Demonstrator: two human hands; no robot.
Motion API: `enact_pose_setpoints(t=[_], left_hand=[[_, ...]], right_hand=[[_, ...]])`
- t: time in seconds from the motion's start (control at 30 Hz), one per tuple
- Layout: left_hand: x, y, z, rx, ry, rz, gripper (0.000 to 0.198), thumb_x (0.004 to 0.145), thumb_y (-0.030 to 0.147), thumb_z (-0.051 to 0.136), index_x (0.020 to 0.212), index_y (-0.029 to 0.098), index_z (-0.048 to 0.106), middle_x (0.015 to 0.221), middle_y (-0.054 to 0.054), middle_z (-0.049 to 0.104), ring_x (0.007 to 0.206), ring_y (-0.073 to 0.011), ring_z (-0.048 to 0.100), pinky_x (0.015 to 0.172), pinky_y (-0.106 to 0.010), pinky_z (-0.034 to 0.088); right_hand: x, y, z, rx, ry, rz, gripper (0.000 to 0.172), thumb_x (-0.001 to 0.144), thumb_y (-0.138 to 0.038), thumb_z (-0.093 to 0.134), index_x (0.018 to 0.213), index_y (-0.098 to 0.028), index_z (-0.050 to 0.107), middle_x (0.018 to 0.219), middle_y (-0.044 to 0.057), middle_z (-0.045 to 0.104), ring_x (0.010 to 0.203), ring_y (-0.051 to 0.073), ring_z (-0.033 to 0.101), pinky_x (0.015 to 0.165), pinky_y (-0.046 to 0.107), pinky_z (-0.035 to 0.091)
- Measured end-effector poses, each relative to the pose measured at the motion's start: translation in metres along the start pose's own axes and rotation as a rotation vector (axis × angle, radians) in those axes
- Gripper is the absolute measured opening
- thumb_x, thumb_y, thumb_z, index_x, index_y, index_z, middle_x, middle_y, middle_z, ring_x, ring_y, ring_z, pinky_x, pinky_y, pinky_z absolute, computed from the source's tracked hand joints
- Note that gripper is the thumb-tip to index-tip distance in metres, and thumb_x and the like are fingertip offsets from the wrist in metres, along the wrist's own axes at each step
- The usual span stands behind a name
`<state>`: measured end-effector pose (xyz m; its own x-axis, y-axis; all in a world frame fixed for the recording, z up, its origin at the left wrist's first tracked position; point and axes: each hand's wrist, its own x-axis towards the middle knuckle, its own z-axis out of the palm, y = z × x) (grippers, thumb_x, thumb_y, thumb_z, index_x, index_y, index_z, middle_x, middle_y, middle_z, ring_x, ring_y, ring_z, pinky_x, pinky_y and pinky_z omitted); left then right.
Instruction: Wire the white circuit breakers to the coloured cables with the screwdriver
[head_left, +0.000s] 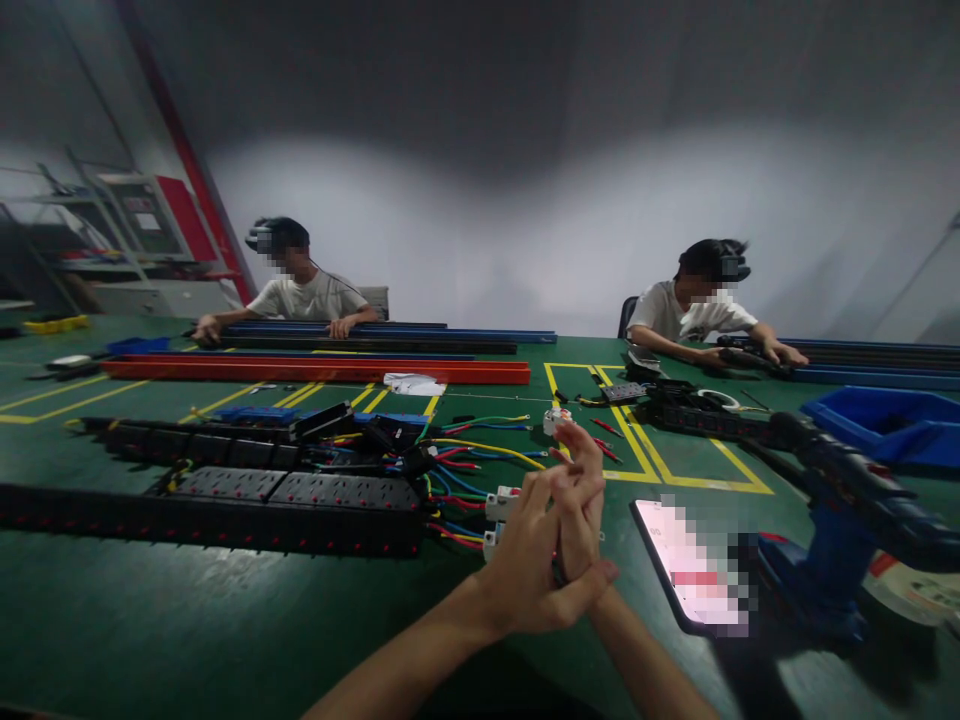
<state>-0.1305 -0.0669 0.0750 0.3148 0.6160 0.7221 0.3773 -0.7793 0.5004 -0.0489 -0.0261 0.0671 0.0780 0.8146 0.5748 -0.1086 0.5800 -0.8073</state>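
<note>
In the head view my two hands are pressed together above the green table. My left hand [525,555] comes from the lower left and is closed round my right hand, its thumb lying across the right wrist. My right hand [581,515] points upward with its fingers loosely bent, and no object shows in it. Just left of them lie black power strips [341,490] with red, blue, green and yellow wires [457,462]. White circuit breakers [501,503] sit at the wire ends, partly hidden behind my left hand.
To the right lie a lit phone [694,570], a blue cordless drill [825,550] and a blue bin [892,420]. Red channels [322,370] stretch across the table. Two people, one at the left [307,290] and one at the right [694,310], work opposite.
</note>
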Motion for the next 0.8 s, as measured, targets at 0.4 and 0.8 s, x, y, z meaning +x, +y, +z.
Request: enact_pose_setpoints(t=[0.4, 0.8], left_hand=[[-0.051, -0.01, 0.041, -0.083, -0.008, 0.067, 0.078, 0.077, 0.03, 0.061, 0.148, 0.026, 0.029, 0.127, -0.013, 0.045, 0.117, -0.0338, 0.045, 0.096, -0.053, 0.04], [-0.052, -0.006, 0.036, 0.06, -0.121, 0.051, 0.072, 0.085, 0.032, 0.055, 0.151, 0.023, 0.027, 0.126, -0.015, 0.048, 0.113, -0.0324, 0.045, 0.096, -0.05, 0.042]], right_hand=[[-0.048, -0.002, -0.019, 0.016, -0.156, 0.014, 0.025, 0.09, -0.037, 0.045, 0.095, -0.02, 0.062, 0.11, 0.008, 0.052, 0.086, 0.018, 0.054, 0.069, 0.03, 0.045], [-0.052, 0.006, -0.018, 0.107, -0.091, 0.019, 0.026, 0.086, -0.037, 0.041, 0.089, -0.021, 0.061, 0.086, 0.005, 0.056, 0.079, 0.02, 0.054, 0.067, 0.034, 0.044]])
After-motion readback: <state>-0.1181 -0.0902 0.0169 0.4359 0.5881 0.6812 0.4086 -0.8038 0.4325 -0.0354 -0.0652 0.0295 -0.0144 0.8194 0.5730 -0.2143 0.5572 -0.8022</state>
